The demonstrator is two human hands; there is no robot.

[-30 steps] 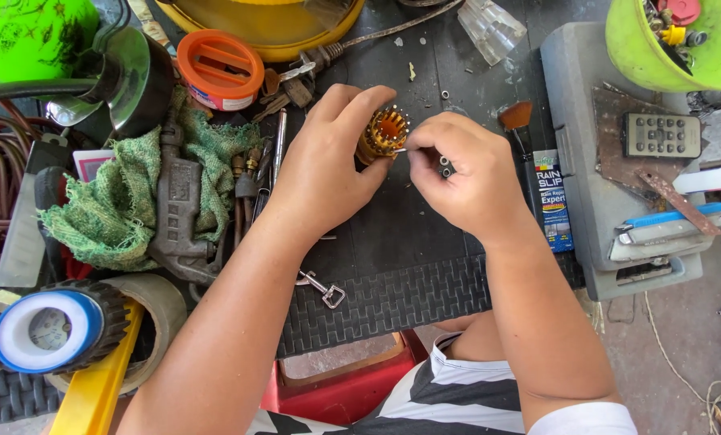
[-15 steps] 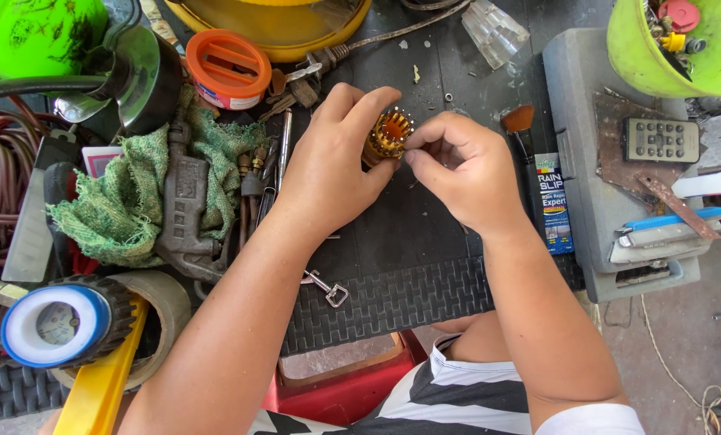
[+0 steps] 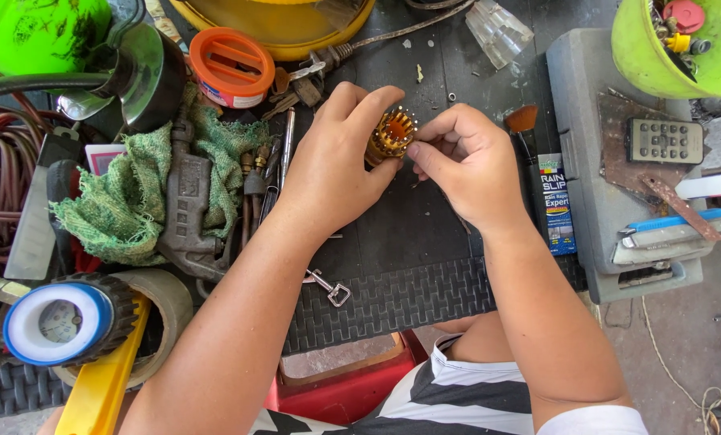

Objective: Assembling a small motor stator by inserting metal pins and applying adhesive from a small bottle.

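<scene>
The left hand (image 3: 328, 173) has its grip closed around a small ribbed brass-and-orange cylindrical part (image 3: 390, 134), long axis toward one o'clock, while the right hand (image 3: 467, 165) pinches at its three o'clock side.

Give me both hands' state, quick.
Left hand: closed around the small slotted copper cylinder.
Right hand: fingertips pinched at the cylinder's side; anything held there cannot be told.

A single head-worn view is provided, directed steeply downward from above and behind the hands at close range. The left hand (image 3: 332, 173) and right hand (image 3: 469, 165) are centred in the upper half; the forearms are seen entering from the lower edge. No second view is supplied.
</scene>
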